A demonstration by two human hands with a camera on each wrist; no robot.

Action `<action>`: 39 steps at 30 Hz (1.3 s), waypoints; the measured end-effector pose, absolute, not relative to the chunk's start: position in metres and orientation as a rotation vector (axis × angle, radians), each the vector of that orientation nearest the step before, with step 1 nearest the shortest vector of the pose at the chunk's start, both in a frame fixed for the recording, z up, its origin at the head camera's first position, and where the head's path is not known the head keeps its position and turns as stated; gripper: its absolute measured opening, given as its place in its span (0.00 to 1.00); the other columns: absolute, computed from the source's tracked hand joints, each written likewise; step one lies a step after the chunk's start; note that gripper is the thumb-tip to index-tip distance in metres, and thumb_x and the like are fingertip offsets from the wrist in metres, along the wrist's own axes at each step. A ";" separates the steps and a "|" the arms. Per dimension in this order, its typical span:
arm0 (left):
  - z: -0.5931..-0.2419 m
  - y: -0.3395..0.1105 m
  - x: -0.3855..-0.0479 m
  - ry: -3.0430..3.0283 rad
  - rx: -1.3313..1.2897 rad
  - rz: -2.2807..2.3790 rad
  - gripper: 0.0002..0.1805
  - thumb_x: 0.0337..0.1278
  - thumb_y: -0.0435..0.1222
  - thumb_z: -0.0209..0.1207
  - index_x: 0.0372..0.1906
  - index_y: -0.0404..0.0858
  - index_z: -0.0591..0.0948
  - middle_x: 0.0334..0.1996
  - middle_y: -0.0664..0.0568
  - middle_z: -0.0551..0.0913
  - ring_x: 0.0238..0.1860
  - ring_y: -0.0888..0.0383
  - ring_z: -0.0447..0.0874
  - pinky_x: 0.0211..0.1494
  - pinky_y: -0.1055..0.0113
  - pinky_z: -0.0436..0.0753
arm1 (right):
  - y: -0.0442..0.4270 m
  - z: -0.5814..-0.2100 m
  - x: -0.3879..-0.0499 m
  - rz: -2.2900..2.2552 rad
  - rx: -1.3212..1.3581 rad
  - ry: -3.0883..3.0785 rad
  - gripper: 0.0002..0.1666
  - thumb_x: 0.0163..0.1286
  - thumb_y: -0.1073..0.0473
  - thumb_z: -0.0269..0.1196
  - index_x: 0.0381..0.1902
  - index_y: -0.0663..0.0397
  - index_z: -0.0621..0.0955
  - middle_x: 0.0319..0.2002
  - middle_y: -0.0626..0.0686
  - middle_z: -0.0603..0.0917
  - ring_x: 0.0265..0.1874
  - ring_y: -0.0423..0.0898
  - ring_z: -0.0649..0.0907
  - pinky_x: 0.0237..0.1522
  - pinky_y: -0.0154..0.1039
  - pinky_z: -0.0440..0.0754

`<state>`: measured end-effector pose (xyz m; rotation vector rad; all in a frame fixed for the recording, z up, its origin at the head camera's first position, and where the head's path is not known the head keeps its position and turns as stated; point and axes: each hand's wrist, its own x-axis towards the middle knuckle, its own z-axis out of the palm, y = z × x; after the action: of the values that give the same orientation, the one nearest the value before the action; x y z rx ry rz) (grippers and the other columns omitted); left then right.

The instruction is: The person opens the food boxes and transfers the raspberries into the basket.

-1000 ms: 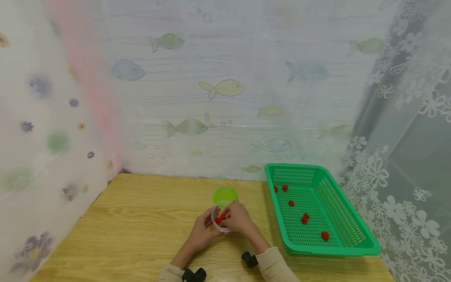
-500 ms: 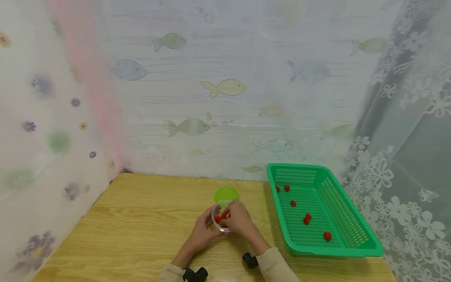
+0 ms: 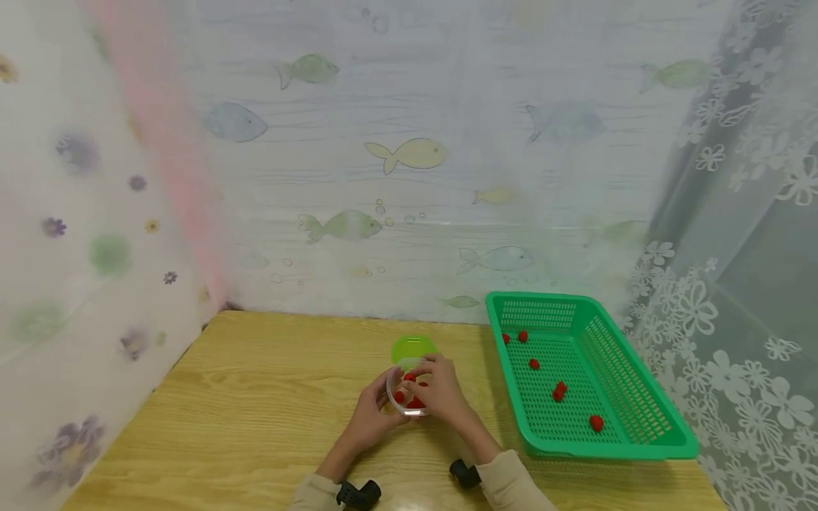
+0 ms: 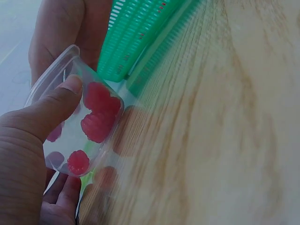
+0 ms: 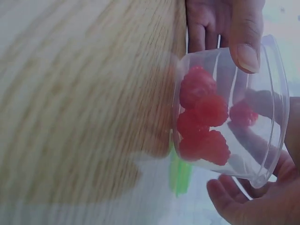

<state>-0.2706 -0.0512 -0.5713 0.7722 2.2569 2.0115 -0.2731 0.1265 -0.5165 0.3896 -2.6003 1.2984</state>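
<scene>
My left hand [image 3: 371, 419] grips a small clear plastic container [image 5: 234, 173] from its left side, the thumb against the wall in both wrist views. The container stands on the wooden table. Several raspberries [image 5: 197, 86] lie at its bottom. Fingers of my right hand [image 3: 446, 394] reach inside over the rim; between thumb and fingertips they pinch one raspberry [image 5: 243, 114], higher than the others. Just behind the container lies a lime-green lid [image 3: 412, 348].
To the right stands a green perforated basket [image 3: 613, 451] with several raspberries [image 3: 596, 424] spread over its floor. The wooden table [image 3: 255, 397] reaches back to a fish-printed curtain [image 3: 409, 184], with further curtains at both sides.
Inside the container my right hand has shifted, its fingers spreading and lifting slightly, and more berries show. My left hand keeps its grip. The whole view has shifted a little.
</scene>
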 end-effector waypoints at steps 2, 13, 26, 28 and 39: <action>-0.570 -0.051 -0.270 2.259 0.762 2.008 0.47 0.52 0.28 0.74 0.77 0.34 0.63 0.74 0.37 0.67 0.75 0.41 0.64 0.75 0.49 0.68 | 0.127 -0.516 -0.272 1.314 0.328 -2.566 0.08 0.63 0.61 0.74 0.35 0.63 0.90 0.57 0.68 0.79 0.60 0.68 0.73 0.61 0.66 0.75; -0.567 -0.054 -0.268 2.266 0.774 1.997 0.48 0.53 0.31 0.74 0.77 0.32 0.62 0.71 0.34 0.70 0.74 0.39 0.66 0.75 0.49 0.68 | 0.132 -0.494 -0.260 1.486 0.292 -2.371 0.11 0.70 0.62 0.68 0.48 0.60 0.87 0.47 0.58 0.83 0.54 0.63 0.78 0.59 0.66 0.76; -0.565 -0.052 -0.266 2.297 0.759 1.973 0.48 0.55 0.32 0.73 0.78 0.31 0.61 0.72 0.34 0.69 0.74 0.40 0.66 0.74 0.48 0.68 | 0.147 -0.453 -0.219 1.575 0.449 -2.316 0.09 0.71 0.57 0.67 0.47 0.50 0.88 0.44 0.48 0.85 0.48 0.54 0.79 0.55 0.48 0.79; -0.565 -0.052 -0.266 2.289 0.762 1.983 0.48 0.55 0.31 0.73 0.78 0.31 0.61 0.71 0.34 0.69 0.74 0.39 0.66 0.74 0.48 0.68 | 0.153 -0.446 -0.213 1.566 0.495 -2.349 0.08 0.72 0.57 0.66 0.47 0.49 0.88 0.44 0.47 0.86 0.47 0.50 0.79 0.56 0.47 0.79; -0.568 -0.051 -0.267 2.301 0.807 1.980 0.47 0.55 0.31 0.73 0.77 0.30 0.62 0.72 0.31 0.67 0.73 0.35 0.66 0.71 0.47 0.73 | 0.210 -0.410 -0.192 1.556 0.634 -2.541 0.14 0.72 0.55 0.67 0.53 0.47 0.86 0.49 0.48 0.86 0.51 0.47 0.83 0.59 0.47 0.81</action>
<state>-0.2666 -0.0514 -0.5679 0.8068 2.3013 1.9804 -0.1919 0.2101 -0.4096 0.6342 -2.5412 1.5558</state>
